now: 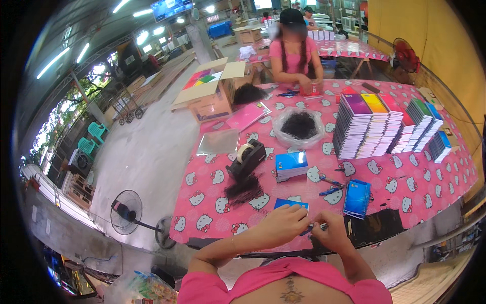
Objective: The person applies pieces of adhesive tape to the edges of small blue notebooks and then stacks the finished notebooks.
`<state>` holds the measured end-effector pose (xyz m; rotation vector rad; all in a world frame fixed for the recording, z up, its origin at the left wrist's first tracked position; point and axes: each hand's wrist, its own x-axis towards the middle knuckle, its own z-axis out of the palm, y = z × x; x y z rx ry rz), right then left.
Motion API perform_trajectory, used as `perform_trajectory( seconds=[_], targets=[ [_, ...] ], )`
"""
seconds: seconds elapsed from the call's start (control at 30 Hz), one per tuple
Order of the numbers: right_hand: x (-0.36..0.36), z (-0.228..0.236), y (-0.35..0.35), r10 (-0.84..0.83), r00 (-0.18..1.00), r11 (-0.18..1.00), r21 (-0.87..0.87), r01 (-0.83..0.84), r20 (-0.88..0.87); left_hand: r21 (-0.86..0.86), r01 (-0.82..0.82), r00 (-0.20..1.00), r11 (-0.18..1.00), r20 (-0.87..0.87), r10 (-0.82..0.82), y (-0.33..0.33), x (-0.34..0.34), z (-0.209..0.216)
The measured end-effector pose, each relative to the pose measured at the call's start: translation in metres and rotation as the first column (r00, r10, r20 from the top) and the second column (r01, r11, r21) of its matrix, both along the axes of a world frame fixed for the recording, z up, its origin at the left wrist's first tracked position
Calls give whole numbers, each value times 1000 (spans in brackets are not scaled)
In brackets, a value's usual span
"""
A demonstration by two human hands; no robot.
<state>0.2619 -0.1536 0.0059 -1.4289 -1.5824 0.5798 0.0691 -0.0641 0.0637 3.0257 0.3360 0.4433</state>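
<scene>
Your left hand (281,223) bends over a thin blue rectangular notebook (291,203), on the near side of the short stack of blue notebooks (291,161); your right hand (329,230) has its fingers curled together at that notebook's right end. You cannot tell whether either is clamped, as the fingers hide what they touch. Beneath that short stack spreads your table in pink cat-printed cloth (202,185). Beyond it and left stands an open brown cardboard box (210,106); right and beyond, tall multicoloured notebook stacks (369,131). Just past it sits a clear plastic bag of black strands (298,126); to its left, a black tape dispenser (246,158); to its right, blue-handled tools (331,191).
</scene>
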Motion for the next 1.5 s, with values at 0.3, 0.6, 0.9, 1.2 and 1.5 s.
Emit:
perform_trajectory(
  seconds=[0.3, 0.6, 0.9, 1.2, 1.5],
  targets=[
    [29, -46, 15, -50, 984, 955, -296, -3, -170, -75, -29, 945, 997, 324, 52, 21, 21, -14],
    [127, -150, 2, -353, 678, 848, -85, 523, 645, -143, -184, 978, 972, 68, 195, 46, -27, -192],
    [64, -116, 26, -301, 903, 954, 108, 281, 306, -32, -126, 992, 992, 26, 127, 50, -39, -217],
    [-7, -177, 58, 8, 940, 1000, 0, -8, -342, -113, -306, 947, 945, 69, 315, 45, -11, -166],
    [-10, -185, 77, 46, 848, 998, -15, -64, -528, -584, -313, 704, 749, 387, 595, 29, -9, -218]
  ],
)
